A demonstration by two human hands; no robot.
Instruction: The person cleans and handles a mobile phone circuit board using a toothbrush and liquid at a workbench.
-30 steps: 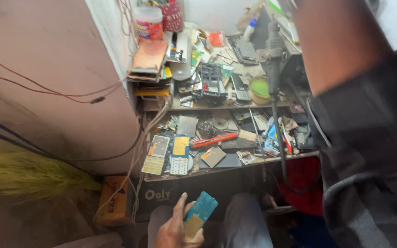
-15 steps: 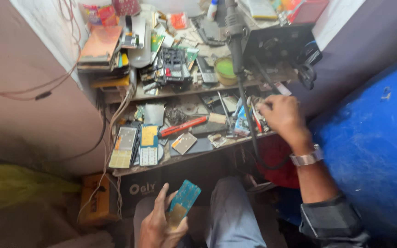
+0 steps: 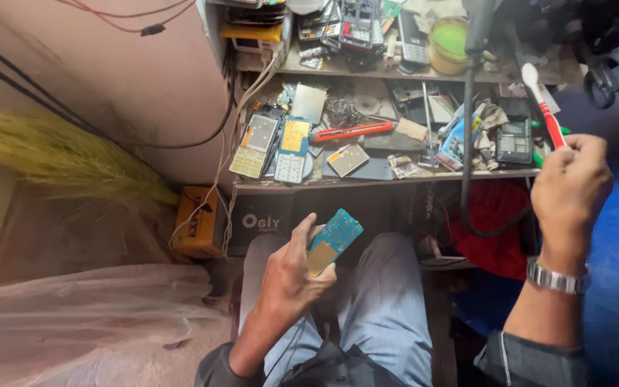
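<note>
Left hand (image 3: pixel 288 276) grips a teal circuit board (image 3: pixel 332 240) — right hand (image 3: pixel 569 188) pinches a red-handled toothbrush (image 3: pixel 544 106)

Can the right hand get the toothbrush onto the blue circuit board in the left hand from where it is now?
Probably yes. The right hand holds the toothbrush raised, bristles up; the blue circuit board sits exposed in the left hand over the lap, with only open space between.

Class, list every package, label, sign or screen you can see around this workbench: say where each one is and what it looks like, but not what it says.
Yellow box: on the floor left of the bench, rectangular, dark label.
Black panel: under the lower shelf, pale lettering.
Dark phone: lower shelf, right end, small grey screen.
Keypad boards: lower shelf, left end, flat, yellow and grey.
Circuit board: in the left hand, teal with a gold patch.
</note>
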